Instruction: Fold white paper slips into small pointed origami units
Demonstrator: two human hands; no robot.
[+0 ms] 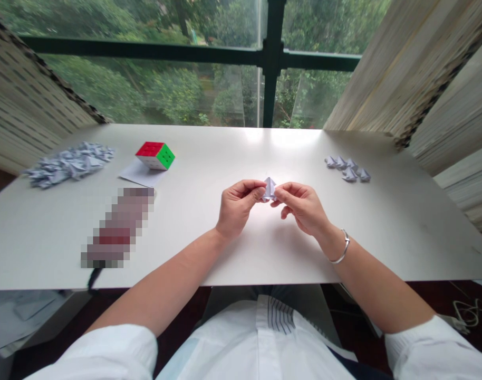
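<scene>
1. Head cam: your left hand [239, 207] is pinching the paper piece [269, 188] between thumb and finger.
2. Your right hand [303, 207] is gripping its other side, so it's pointing up between both hands over the table [241, 264].
3. Folded bits [350, 174] are lying off to the right; a pile [73, 164] is sitting far left, near the cube [154, 155].

White paper piece [269, 187], red-green-white cube [155, 155]
</scene>
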